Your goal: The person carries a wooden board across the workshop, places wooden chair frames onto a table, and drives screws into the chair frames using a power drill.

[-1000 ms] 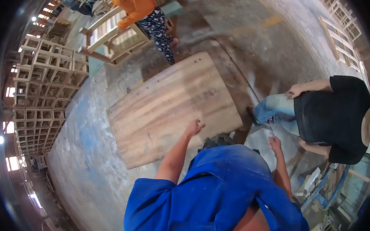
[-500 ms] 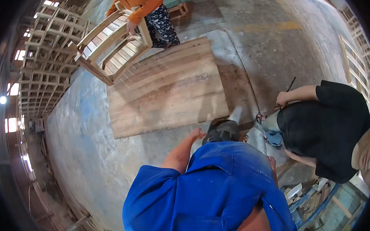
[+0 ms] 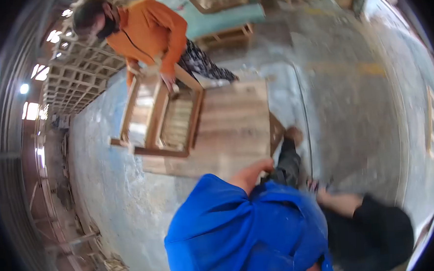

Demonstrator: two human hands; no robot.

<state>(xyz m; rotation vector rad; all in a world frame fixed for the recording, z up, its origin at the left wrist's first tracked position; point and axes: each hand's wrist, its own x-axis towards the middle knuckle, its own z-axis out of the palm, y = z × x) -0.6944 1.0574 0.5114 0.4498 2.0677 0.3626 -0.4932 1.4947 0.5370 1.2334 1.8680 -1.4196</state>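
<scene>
My left hand (image 3: 264, 166) is low in front of my blue shirt, near the front edge of a large wooden board (image 3: 234, 129). Motion blur smears its fingers, and nothing can be made out in it. No part of my right hand shows. Over the left part of the board, a person in orange (image 3: 147, 31) holds a slatted wooden frame (image 3: 152, 124) tilted, with both hands on its upper side.
A person in black (image 3: 369, 230) stands close on my right, one forearm reaching toward me. Stacked wooden frames (image 3: 79, 76) line the far left. Behind the person in orange is a green-topped platform (image 3: 230, 22) bearing another wooden piece.
The person in orange has come nearer, bringing the frame over the board. My left hand has moved right in view, and my right hand has gone out of sight. The view has turned.
</scene>
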